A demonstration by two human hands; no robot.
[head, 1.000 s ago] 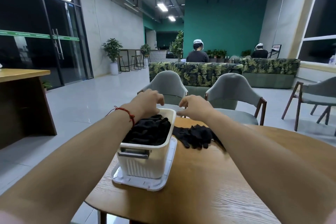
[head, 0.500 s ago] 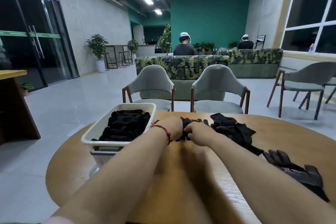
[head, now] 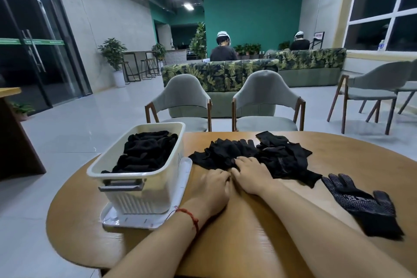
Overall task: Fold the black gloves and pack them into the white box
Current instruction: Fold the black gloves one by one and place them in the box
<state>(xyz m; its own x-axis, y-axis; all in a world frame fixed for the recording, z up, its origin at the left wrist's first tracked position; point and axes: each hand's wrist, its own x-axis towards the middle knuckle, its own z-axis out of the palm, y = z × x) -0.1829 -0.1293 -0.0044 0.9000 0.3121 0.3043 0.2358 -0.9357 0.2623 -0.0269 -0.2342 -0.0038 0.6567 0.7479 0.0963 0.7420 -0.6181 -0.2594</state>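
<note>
The worktop holds a white box on the left, full of gloves. More gloves lie in a pile right of it. The right hand grips its near edge. The left hand curls beside it; I cannot tell what it holds.
</note>
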